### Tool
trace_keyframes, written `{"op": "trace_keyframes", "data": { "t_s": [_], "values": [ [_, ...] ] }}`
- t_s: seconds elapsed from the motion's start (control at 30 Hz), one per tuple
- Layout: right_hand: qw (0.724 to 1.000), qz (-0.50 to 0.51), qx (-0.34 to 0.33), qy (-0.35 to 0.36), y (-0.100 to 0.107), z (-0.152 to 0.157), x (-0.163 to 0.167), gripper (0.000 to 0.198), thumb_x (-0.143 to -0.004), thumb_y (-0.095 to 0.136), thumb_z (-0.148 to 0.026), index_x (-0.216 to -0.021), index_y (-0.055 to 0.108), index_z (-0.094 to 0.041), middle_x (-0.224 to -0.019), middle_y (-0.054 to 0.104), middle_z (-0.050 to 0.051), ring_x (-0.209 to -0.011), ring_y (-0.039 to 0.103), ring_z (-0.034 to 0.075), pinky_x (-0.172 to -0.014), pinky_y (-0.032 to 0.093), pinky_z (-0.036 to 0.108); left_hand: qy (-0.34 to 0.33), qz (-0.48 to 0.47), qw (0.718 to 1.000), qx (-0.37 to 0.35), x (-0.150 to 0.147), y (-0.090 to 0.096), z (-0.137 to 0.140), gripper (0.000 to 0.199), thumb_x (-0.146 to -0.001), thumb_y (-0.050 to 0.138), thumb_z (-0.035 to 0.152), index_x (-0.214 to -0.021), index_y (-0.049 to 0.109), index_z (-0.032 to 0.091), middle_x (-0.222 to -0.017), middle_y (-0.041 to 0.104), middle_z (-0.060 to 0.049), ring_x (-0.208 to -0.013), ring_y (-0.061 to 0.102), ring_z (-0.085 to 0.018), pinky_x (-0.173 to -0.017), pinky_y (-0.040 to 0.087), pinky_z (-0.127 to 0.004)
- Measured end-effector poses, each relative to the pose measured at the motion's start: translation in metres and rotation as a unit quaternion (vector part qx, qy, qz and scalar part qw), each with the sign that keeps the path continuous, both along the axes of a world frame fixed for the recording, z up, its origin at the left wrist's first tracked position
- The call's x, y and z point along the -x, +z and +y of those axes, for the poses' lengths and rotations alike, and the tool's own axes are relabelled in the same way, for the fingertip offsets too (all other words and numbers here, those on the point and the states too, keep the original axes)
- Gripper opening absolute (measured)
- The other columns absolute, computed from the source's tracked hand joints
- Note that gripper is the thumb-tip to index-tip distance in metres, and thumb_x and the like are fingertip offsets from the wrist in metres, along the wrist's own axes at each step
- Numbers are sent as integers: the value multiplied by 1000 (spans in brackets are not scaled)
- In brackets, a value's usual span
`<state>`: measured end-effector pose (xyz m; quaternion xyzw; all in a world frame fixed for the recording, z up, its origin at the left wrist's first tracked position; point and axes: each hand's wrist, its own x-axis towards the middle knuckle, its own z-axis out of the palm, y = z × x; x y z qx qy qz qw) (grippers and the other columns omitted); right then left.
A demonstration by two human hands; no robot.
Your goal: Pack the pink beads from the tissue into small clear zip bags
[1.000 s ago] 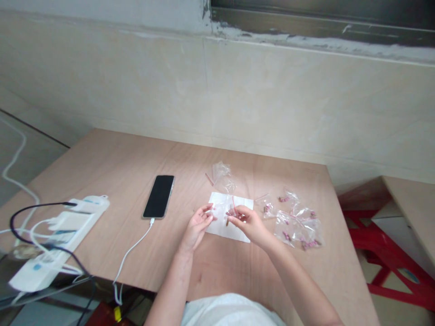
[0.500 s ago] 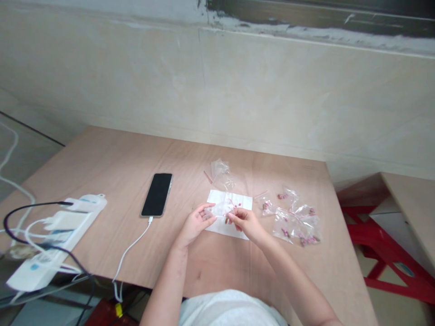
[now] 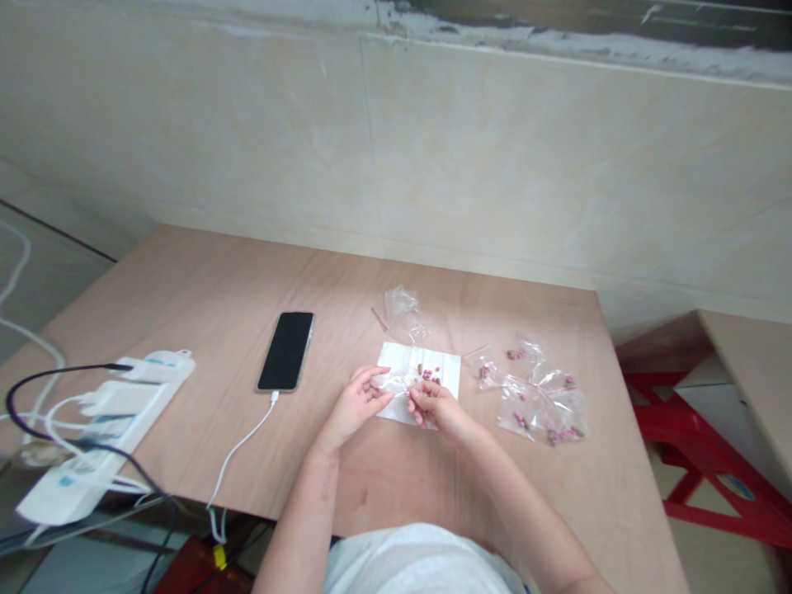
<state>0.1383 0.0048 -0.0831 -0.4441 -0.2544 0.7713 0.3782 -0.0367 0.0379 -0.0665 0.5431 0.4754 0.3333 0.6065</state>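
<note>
A small clear plastic bag [image 3: 394, 382] is stretched between my two hands above a white sheet of paper [image 3: 449, 369]. My left hand [image 3: 357, 406] grips the bag's left side between thumb and fingers. At its right end, the fingertips of my right hand [image 3: 435, 403] are pinched together on the plastic; whether a small piece is also between them, I cannot tell. Several pink and bronze-coloured beads [image 3: 428, 374] lie on the paper just beyond my right fingers. Part of the paper is covered by the bag and my hands.
Right of the paper lie several clear zip bags [image 3: 516, 403] holding pink pieces. Another crumpled clear bag [image 3: 403, 313] is behind the paper. On the left are a phone [image 3: 285, 351] with a white cable and a power strip [image 3: 115, 433]. A red stool [image 3: 699, 470] stands beyond the table's right edge.
Pink and bronze beads on the paper, mostly hidden before, now show beyond my right hand. My right fingers have shifted slightly left along the bag. My left hand keeps its hold.
</note>
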Motion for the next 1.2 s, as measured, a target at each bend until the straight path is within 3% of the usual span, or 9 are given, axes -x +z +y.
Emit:
{"op": "trace_keyframes", "data": {
  "t_s": [0.2, 0.33, 0.43, 0.53, 0.63, 0.77, 0.87, 1.0, 1.2],
  "values": [
    [992, -62, -30, -108, 19, -1, -1, 38, -63, 61, -48, -80, 52, -16, -71, 60, 3, -49, 52, 11, -42, 41, 23, 27, -5, 999, -32, -3, 19, -7, 34, -65, 64, 23, -98, 56, 18, -106, 40, -5, -86, 52, -12, -79, 47, -25],
    [962, -165, -109, -189, 36, 0, -13, 35, -66, 59, -38, -92, 47, -18, -57, 54, -3, -48, 51, 11, -44, 38, 22, -32, -24, 999, -2, -1, 31, -17, 41, -66, 64, 20, -105, 53, 22, -116, 39, -7, -89, 55, -14, -83, 47, -30],
    [935, -251, -188, -164, 51, -3, -27, 32, -72, 53, -28, -100, 40, -20, -59, 52, -5, -53, 51, 11, -51, 38, 23, -75, -15, 995, 57, -2, 36, -17, 46, -68, 63, 22, -112, 48, 24, -118, 44, -8, -102, 51, -19, -89, 42, -32],
    [910, -312, -260, -86, 69, -8, -39, 27, -75, 47, -22, -100, 37, -20, -59, 49, -5, -56, 48, 11, -55, 36, 23, -50, -23, 997, 63, -14, 39, -9, 35, -76, 55, 28, -110, 50, 19, -110, 52, -9, -105, 49, -19, -90, 40, -33],
    [893, -339, -294, -33, 83, -14, -47, 24, -77, 43, -20, -100, 36, -20, -61, 49, -4, -57, 47, 12, -56, 36, 24, -76, -14, 997, 24, -32, 41, -1, 23, -77, 53, 30, -95, 55, 16, -95, 57, -6, -89, 54, -16, -81, 42, -29],
    [880, -379, -282, -42, 86, -20, -54, 27, -77, 45, -21, -103, 41, -20, -63, 52, -3, -59, 48, 12, -59, 36, 24, -102, -2, 995, -6, -46, 46, 4, 15, -75, 56, 30, -75, 54, 15, -72, 53, 0, -68, 51, -11, -64, 41, -22],
    [889, -373, -257, -73, 79, -22, -54, 24, -76, 49, -25, -99, 48, -19, -70, 56, 0, -65, 50, 14, -63, 38, 26, -102, 13, 994, -28, -47, 50, 5, 15, -75, 56, 29, -74, 53, 14, -71, 51, 1, -67, 49, -11, -64, 39, -21],
    [932, -281, -199, -112, 68, -21, -46, 21, -71, 57, -34, -83, 56, -17, -85, 60, 6, -75, 54, 16, -70, 41, 29, -84, 42, 994, -58, -47, 58, 0, 16, -75, 54, 30, -78, 52, 15, -72, 51, 0, -69, 49, -11, -66, 39, -23],
    [955, -198, -165, -147, 62, -19, -38, 21, -68, 61, -36, -73, 56, -17, -73, 59, 4, -71, 53, 16, -70, 40, 30, -144, 38, 987, -52, -49, 72, -8, 19, -81, 45, 32, -80, 52, 15, -75, 50, 0, -72, 48, -11, -67, 38, -23]
  ]
}}
